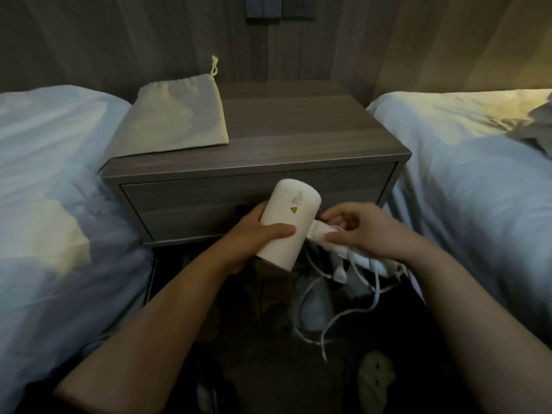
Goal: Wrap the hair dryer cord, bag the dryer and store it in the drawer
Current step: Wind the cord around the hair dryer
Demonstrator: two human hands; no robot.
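Note:
My left hand grips the barrel of a white hair dryer in front of the closed drawer of a grey nightstand. My right hand holds the dryer's handle, fingers curled round it and the cord. The white cord hangs below in loose loops, with its plug dangling under the handle. A beige drawstring bag lies flat on the left part of the nightstand top.
A bed with white bedding flanks the nightstand on the left, another bed on the right. Wall switches sit above. The dark floor between the beds holds a pale slipper.

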